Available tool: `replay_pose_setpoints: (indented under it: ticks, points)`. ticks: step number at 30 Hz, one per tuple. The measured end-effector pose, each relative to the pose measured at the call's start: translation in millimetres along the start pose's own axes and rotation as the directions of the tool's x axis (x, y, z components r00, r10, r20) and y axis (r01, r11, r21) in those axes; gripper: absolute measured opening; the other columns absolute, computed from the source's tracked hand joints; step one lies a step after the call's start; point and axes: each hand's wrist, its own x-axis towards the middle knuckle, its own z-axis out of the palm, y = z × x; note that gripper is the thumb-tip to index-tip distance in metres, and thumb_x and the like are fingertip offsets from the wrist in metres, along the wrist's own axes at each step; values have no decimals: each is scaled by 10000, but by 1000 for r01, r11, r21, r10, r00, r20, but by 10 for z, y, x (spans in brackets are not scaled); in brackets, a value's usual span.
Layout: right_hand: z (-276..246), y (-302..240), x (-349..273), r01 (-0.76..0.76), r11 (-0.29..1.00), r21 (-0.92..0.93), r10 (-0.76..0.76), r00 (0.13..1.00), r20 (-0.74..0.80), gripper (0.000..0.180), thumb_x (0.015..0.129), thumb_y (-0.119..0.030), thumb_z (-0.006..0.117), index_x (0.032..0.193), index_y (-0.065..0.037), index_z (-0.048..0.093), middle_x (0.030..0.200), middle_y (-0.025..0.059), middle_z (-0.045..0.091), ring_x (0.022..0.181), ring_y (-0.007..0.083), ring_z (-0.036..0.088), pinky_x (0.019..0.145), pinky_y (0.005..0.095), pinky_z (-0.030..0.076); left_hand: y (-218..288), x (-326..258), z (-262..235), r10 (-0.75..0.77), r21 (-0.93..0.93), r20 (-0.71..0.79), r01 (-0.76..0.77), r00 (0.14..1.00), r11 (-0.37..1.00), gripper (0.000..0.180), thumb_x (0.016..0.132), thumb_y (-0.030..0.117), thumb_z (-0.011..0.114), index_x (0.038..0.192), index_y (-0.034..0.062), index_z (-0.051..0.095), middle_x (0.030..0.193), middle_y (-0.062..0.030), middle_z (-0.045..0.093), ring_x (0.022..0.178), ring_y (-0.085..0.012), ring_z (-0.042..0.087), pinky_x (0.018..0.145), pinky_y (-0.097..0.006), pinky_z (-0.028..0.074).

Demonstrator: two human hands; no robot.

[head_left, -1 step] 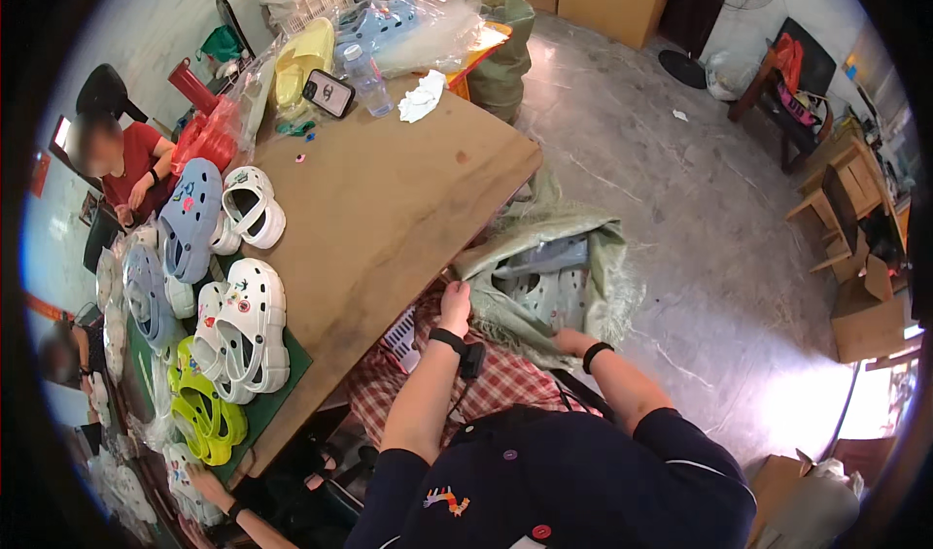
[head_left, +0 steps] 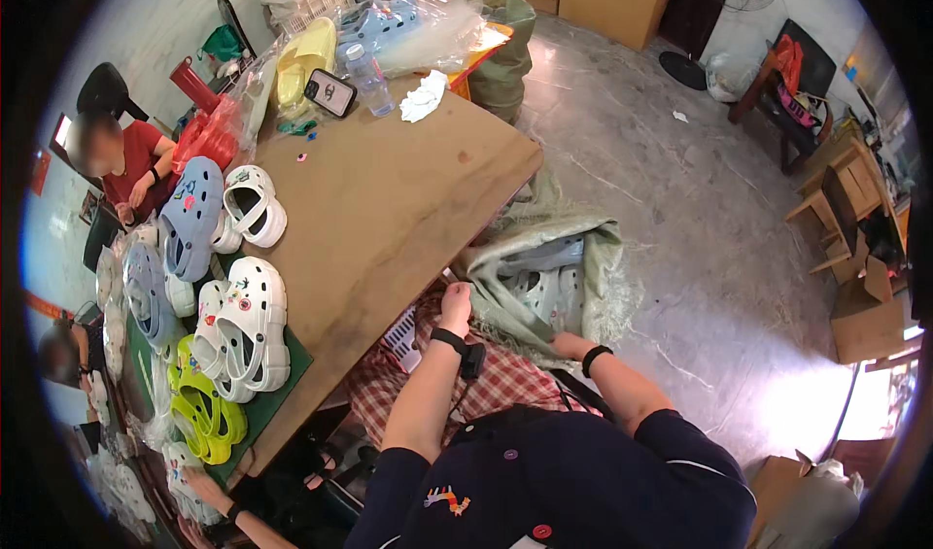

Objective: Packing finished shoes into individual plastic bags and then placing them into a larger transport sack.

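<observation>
A grey-green woven sack (head_left: 573, 243) lies open on the floor by the table's corner, with several pale clogs (head_left: 537, 291) inside it. My left hand (head_left: 455, 306), a black band on its wrist, is closed on the sack's near edge. My right hand (head_left: 569, 347) reaches into the sack's mouth. Its fingers are hidden by the fabric, and only the wrist with a black band shows. A red checked cloth (head_left: 505, 384) covers my lap below both arms.
A brown table (head_left: 389, 209) stands at my left, with white clogs (head_left: 243, 325), blue clogs (head_left: 190, 214) and yellow-green clogs (head_left: 199, 413) along its far side. A phone (head_left: 330, 92) and a bottle (head_left: 367, 78) sit at its end. A person in red (head_left: 126, 160) sits opposite. Cardboard boxes (head_left: 612, 0) stand behind.
</observation>
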Motion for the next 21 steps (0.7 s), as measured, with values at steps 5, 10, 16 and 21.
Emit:
replay_pose_setpoints:
  ticks: [5, 10, 16, 21]
  points:
    - [103, -274, -122, 118, 993, -18, -120, 982, -149, 411, 907, -313, 471, 1147, -8, 605, 1058, 226, 649, 1005, 396, 604, 865, 450, 472, -70, -145, -129, 92, 143, -45, -85, 995, 986, 252, 924, 216, 546, 1022, -7, 610, 928, -76, 636, 841, -171, 573, 747, -316, 463]
    - [-229, -722, -254, 2, 965, 262, 134, 856, -500, 439, 907, -324, 485, 1179, 8, 574, 1119, 244, 621, 1049, 393, 587, 912, 449, 458, 14, -285, -276, 313, 450, -75, -248, 947, 858, 276, 892, 181, 594, 1094, -7, 593, 959, -134, 649, 869, -218, 609, 794, -329, 482]
    - [-175, -750, -172, 104, 993, 62, -62, 877, -477, 451, 898, -331, 530, 1165, 29, 575, 1100, 256, 611, 1080, 404, 552, 955, 451, 431, 437, -1013, -269, 611, 695, 230, -567, 757, 442, 386, 808, 121, 656, 1164, 8, 557, 1150, -220, 573, 1101, -371, 526, 939, -427, 436]
    - [-293, -1083, -210, 239, 965, 110, -115, 759, -641, 334, 846, -166, 588, 1140, -7, 579, 1098, 208, 589, 1029, 355, 565, 909, 429, 450, 1283, -2083, -722, 735, 634, 172, -644, 656, 427, 384, 796, 110, 665, 1164, 52, 571, 1225, -195, 512, 1152, -369, 484, 965, -422, 420]
